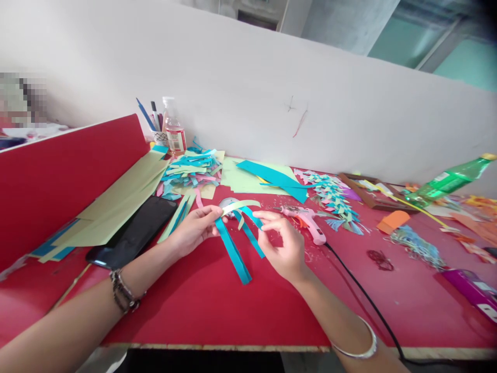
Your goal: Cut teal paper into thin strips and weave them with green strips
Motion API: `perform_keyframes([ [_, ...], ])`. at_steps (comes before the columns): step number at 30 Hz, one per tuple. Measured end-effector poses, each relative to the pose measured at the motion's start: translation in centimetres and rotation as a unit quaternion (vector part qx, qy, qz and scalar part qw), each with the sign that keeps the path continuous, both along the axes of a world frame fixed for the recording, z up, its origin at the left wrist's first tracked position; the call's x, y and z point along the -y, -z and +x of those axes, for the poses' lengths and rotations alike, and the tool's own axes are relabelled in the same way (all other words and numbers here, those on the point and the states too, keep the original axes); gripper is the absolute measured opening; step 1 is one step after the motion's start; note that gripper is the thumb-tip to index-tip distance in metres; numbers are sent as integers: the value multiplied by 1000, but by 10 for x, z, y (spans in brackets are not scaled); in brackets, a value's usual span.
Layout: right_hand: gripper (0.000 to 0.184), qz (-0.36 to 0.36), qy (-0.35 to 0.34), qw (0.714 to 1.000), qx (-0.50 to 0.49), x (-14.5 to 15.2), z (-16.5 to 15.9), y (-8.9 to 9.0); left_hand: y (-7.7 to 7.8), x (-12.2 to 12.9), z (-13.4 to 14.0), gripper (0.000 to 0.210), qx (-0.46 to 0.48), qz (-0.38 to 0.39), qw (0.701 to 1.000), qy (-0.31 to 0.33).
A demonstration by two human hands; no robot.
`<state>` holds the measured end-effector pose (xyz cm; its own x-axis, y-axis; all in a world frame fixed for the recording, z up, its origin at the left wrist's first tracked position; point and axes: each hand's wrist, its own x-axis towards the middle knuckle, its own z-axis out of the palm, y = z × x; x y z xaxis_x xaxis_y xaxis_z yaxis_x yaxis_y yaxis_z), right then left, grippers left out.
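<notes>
Between thumb and fingers, my left hand point(196, 230) pinches the end of a folded blue paper strip point(235, 254) together with a pale green paper strip point(248, 204). The green strip arches to the right, and the blue ends hang down over the red table. My right hand point(285, 246) is closed at its fingertips on a second blue paper strip point(253, 239), which loops over and hangs beside the first. The strips cross near my left fingertips, and how they join is hidden there. Just beyond my right hand lies a pink glue gun point(306, 220).
A black phone point(135, 230) and green paper sheets point(112, 207) lie left. Behind are a paper strip pile point(190, 171) and a plastic bottle point(174, 132). To the right are a woven paper piece point(336, 199), a tilted green bottle point(446, 181) and the gun's black cord point(361, 290).
</notes>
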<state>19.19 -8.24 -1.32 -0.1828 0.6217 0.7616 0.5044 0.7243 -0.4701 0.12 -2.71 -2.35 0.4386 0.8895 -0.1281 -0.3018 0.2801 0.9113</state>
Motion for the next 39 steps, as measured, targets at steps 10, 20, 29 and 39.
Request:
perform_keyframes([
  [10, 21, 22, -55, 997, 55, 7, -7, -6, -7, 3, 3, 22, -46, 0, 998, 30],
  [20, 13, -59, -17, 995, -76, 3, -5, -5, -2, 3, -1, 27, -89, -57, 987, 120],
  [29, 20, -44, -42, 997, -45, 6, -6, -11, -5, 5, -3, 28, -118, -104, 972, 174],
  [39, 20, -37, -62, 997, 0, 12, -7, -14, -6, 10, 3, 19, -3, -121, 981, 153],
])
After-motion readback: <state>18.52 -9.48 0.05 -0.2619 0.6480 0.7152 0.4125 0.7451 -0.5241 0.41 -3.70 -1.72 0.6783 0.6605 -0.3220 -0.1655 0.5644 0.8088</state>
